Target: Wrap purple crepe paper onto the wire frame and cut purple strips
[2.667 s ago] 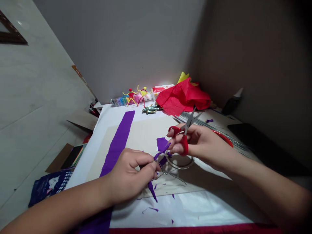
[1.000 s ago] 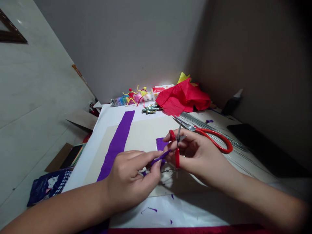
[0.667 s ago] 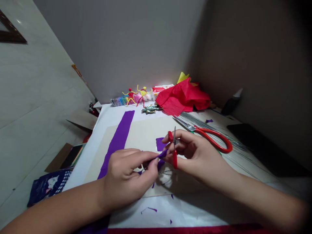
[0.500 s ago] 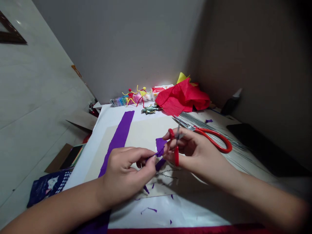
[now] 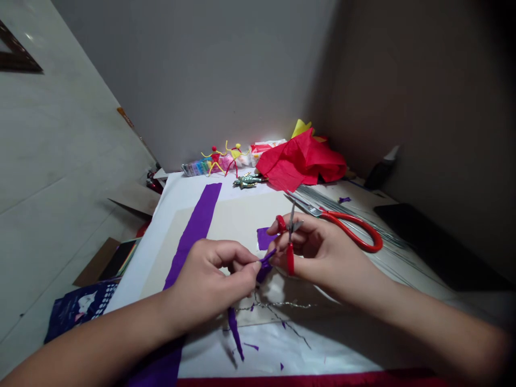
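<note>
My left hand [image 5: 209, 285] pinches a thin wire figure wrapped in a purple paper strip [image 5: 264, 263]; a loose purple tail [image 5: 235, 330] hangs below the fingers and bare wire legs [image 5: 278, 307] stick out to the right. My right hand [image 5: 322, 252] is closed round small red-handled scissors [image 5: 288, 242], blades pointing up, while its fingertips touch the purple strip. A purple paper scrap [image 5: 264, 237] lies on the beige card [image 5: 237, 220] just behind the hands.
A long purple paper band [image 5: 196, 228] runs along the card's left. Larger red scissors [image 5: 342, 226] lie on a bundle of wires [image 5: 350, 212] at right. Crumpled red paper [image 5: 302, 161], pipe-cleaner figures [image 5: 226, 156] and a dark bottle [image 5: 382, 169] stand at the back. Purple snippets dot the white sheet [image 5: 314, 349].
The scissors turned from pointing away to upright in my right hand. My left hand lifted and turned the wire figure, so the purple tail and wire legs now hang out below.
</note>
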A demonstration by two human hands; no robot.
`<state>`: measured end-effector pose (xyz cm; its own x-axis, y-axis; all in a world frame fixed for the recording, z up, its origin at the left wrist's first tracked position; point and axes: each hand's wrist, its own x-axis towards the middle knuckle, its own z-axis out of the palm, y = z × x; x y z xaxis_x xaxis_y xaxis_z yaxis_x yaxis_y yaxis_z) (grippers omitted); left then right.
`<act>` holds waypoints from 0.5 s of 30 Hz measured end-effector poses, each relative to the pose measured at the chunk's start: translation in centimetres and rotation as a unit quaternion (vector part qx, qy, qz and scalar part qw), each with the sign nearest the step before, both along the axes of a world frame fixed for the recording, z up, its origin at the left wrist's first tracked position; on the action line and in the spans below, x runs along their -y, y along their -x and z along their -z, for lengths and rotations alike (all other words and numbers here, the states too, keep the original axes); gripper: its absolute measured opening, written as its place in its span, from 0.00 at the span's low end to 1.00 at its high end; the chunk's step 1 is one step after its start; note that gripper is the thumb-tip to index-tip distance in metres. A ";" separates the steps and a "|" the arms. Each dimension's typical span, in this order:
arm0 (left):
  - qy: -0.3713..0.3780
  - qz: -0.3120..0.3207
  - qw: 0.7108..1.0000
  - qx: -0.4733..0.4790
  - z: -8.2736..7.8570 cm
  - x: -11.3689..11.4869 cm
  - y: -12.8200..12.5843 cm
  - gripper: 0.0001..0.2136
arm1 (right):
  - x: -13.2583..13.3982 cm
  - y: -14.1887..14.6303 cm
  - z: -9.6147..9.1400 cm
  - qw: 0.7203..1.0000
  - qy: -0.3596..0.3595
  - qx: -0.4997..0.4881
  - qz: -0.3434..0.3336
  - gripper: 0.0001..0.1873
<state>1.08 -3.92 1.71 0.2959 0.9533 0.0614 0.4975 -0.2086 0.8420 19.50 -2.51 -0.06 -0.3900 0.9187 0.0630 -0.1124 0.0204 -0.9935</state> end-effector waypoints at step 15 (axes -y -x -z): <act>0.248 -0.029 0.946 0.209 0.2 -1.5 1.4 0.06 | -1.8 -2.2 0.8 0.907 -0.330 0.248 0.087 0.10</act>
